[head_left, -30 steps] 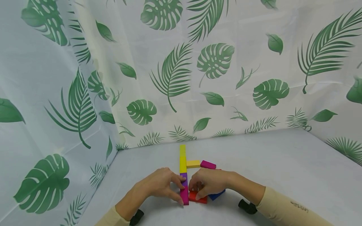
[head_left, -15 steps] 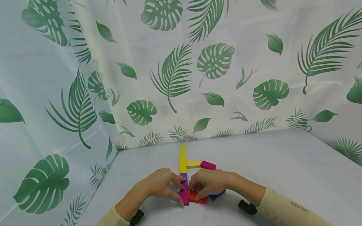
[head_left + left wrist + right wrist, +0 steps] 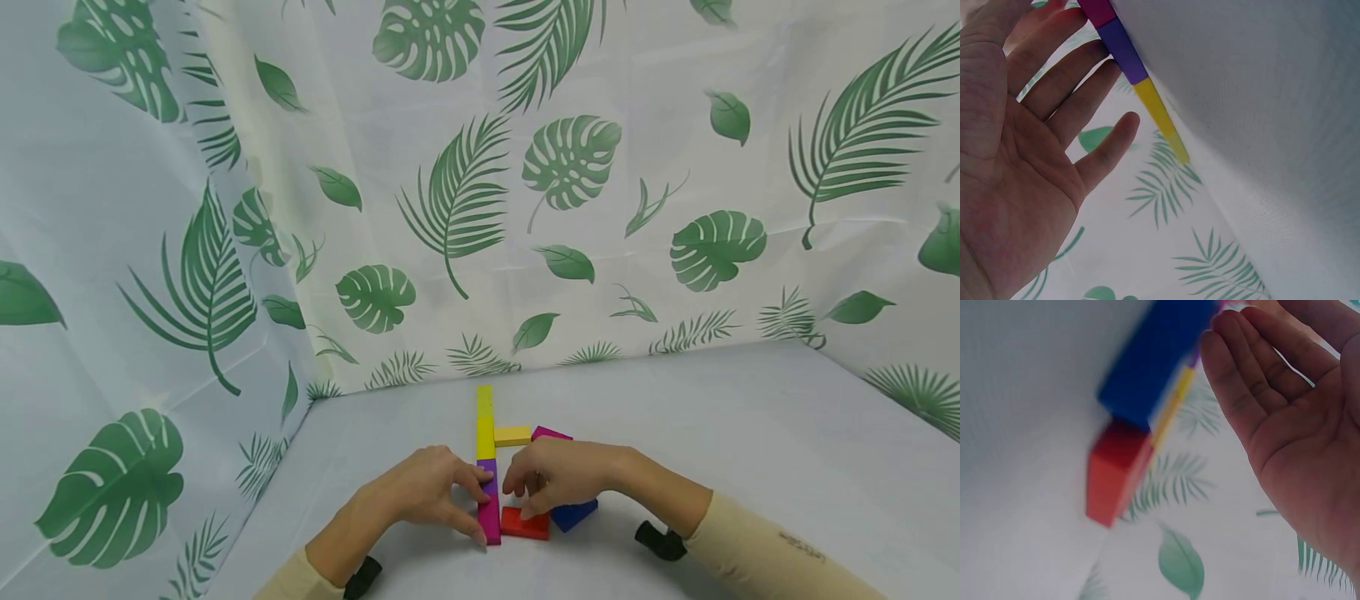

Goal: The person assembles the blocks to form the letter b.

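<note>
A straight row of flat blocks runs away from me in the head view: a magenta block, a purple block, a yellow block and a yellow-green block. My left hand rests against the row's near-left side, fingertips touching the purple and magenta blocks. In the left wrist view its fingers look mostly straight. My right hand hovers with loosely bent fingers over a red block, thumb close above it; whether it touches is unclear. A blue block lies beside the red one.
A pale orange block abuts the row, with another magenta block to its right. A second red block shows beyond the blue one in the right wrist view. Leaf-printed curtains border the white table.
My right hand has risen slightly off the near red block and shifted a little right, uncovering more of the red and blue blocks. My left hand stays in place.
</note>
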{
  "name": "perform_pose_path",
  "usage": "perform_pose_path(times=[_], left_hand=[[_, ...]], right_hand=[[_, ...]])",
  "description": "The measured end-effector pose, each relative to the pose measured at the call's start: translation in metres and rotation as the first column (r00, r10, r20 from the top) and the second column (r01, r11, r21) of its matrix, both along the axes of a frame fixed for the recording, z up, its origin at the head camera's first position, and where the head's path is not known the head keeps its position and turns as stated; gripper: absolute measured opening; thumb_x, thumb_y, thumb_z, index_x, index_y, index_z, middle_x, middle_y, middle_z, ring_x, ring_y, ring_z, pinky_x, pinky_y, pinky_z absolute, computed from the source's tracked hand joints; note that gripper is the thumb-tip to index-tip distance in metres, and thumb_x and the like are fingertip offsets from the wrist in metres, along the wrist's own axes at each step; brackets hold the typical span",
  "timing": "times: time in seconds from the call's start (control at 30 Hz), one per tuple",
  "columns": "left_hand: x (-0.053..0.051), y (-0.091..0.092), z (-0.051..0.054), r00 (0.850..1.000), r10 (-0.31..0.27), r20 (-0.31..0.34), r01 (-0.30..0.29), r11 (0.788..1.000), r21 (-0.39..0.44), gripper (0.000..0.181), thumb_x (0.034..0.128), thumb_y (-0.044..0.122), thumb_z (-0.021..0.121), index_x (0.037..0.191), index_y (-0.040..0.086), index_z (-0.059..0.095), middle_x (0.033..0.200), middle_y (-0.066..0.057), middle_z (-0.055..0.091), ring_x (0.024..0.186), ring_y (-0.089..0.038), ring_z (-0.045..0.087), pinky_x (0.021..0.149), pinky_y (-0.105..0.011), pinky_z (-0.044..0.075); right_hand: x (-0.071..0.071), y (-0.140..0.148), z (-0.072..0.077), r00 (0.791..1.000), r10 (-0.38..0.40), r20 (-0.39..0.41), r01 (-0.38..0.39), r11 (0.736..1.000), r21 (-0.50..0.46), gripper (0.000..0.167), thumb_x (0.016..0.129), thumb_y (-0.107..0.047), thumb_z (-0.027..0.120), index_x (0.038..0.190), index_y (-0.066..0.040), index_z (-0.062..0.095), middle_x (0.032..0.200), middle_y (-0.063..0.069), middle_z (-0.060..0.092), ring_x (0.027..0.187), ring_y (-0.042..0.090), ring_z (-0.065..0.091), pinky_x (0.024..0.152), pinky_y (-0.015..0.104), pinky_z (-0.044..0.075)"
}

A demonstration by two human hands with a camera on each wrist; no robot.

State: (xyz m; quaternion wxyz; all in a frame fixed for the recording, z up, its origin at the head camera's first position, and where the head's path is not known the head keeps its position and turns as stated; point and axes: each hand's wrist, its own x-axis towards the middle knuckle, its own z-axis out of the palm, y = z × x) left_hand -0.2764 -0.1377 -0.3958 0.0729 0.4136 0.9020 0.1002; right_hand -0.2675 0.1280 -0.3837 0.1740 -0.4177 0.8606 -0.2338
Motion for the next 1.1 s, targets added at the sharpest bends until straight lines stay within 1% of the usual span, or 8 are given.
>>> perform_pose_path(times=[0.1,0.2,0.3,0.37,0.5,0.7,0.97,1.1], left_hand=[[0.001,0.001,0.0,1.0,0.008,0.015,-0.008,1.0,-0.002,0.048,0.0744,0.067,0.083,0.112,0.037,0.081,0.13,0.022,0.07,0.12,-0.001,0.064,0.091,-0.022,0.051],[0.001,0.002,0.0,0.999,0.022,0.024,-0.022,1.0,-0.009,0.047,0.0744,0.067,0.083,0.111,0.038,0.081,0.129,0.023,0.07,0.119,-0.002,0.064,0.09,-0.022,0.051],[0.001,0.002,0.0,0.999,0.03,0.031,-0.03,1.0,-0.011,0.046,0.0746,0.067,0.083,0.111,0.039,0.081,0.129,0.023,0.07,0.121,-0.002,0.064,0.091,-0.022,0.051],[0.001,0.002,0.0,0.999,0.031,0.036,-0.031,0.999,-0.008,0.046,0.0748,0.066,0.084,0.112,0.039,0.081,0.129,0.023,0.07,0.122,-0.003,0.064,0.091,-0.022,0.051],[0.002,0.002,0.0,0.999,0.031,0.042,-0.031,1.0,-0.003,0.045,0.0752,0.065,0.084,0.111,0.038,0.081,0.13,0.023,0.07,0.123,-0.003,0.064,0.091,-0.022,0.052],[0.002,0.002,0.001,0.998,0.035,0.044,-0.035,0.999,-0.005,0.045,0.0752,0.065,0.084,0.111,0.039,0.081,0.13,0.023,0.07,0.121,-0.003,0.063,0.089,-0.021,0.051],[0.002,0.002,0.002,0.999,0.033,0.038,-0.033,0.999,-0.006,0.045,0.075,0.065,0.084,0.111,0.039,0.081,0.129,0.023,0.07,0.122,-0.002,0.063,0.091,-0.023,0.051],[0.002,0.002,0.002,0.999,0.037,0.027,-0.037,0.999,-0.017,0.044,0.0754,0.066,0.084,0.111,0.04,0.081,0.13,0.024,0.069,0.12,-0.002,0.062,0.092,-0.025,0.049]], right_hand=[[-0.002,0.009,0.009,1.0,-0.019,0.0,0.019,1.0,0.014,0.028,0.094,-0.022,0.078,0.121,-0.017,0.075,0.105,-0.013,0.072,0.09,-0.001,0.062,0.083,0.02,0.054],[-0.002,0.018,0.019,0.999,-0.04,0.007,0.04,0.998,0.048,0.027,0.092,-0.017,0.08,0.118,-0.018,0.076,0.106,-0.011,0.073,0.093,0.004,0.064,0.083,0.021,0.054],[-0.001,0.024,0.026,0.996,-0.082,0.037,0.079,0.992,0.095,0.029,0.087,-0.01,0.083,0.113,-0.021,0.078,0.104,-0.01,0.073,0.092,0.008,0.065,0.08,0.023,0.055],[0.0,0.027,0.027,0.992,-0.114,0.053,0.106,0.986,0.132,0.031,0.084,-0.007,0.085,0.109,-0.025,0.078,0.101,-0.011,0.073,0.091,0.009,0.064,0.078,0.023,0.055],[0.001,0.028,0.025,0.988,-0.148,0.045,0.136,0.969,0.207,0.035,0.081,-0.006,0.088,0.102,-0.031,0.078,0.096,-0.014,0.07,0.089,0.007,0.061,0.079,0.025,0.053],[-0.001,0.026,0.017,0.992,-0.128,0.017,0.118,0.953,0.28,0.033,0.08,-0.008,0.089,0.095,-0.034,0.075,0.09,-0.016,0.068,0.088,0.006,0.059,0.08,0.026,0.052],[-0.001,0.023,0.015,0.995,-0.101,0.015,0.092,0.952,0.292,0.031,0.082,-0.008,0.088,0.093,-0.033,0.074,0.087,-0.016,0.067,0.086,0.005,0.059,0.08,0.023,0.051],[-0.001,0.022,0.015,0.995,-0.102,0.019,0.092,0.953,0.29,0.031,0.082,-0.008,0.088,0.093,-0.033,0.074,0.087,-0.015,0.067,0.085,0.005,0.059,0.079,0.023,0.051]])
